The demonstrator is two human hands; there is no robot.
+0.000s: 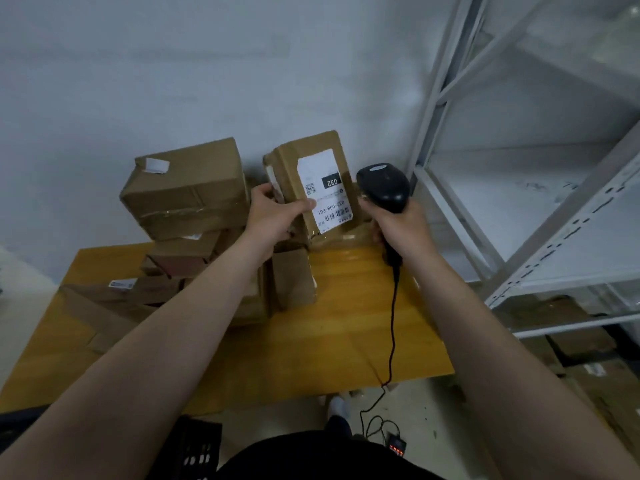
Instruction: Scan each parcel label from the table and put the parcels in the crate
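Parcel (311,145) of brown cardboard is held up above the far side of the yellow wooden table (329,341), its white label (325,192) turned toward the camera. The left hand (273,216) grasps its lower left corner, thumb pressed on the label's edge, fingers wrapped behind. The right hand (403,226) is clenched round the handle of a black barcode scanner (382,187), whose head sits just beside the parcel's right edge. Its cable (393,323) trails over the tabletop down to the pale floor (433,410). More cardboard parcels (187,188) are stacked on the table's left half against a plain grey-white wall (173,64). White metal shelving (519,168) stands at the right. A black crate (199,445) shows at the bottom edge.
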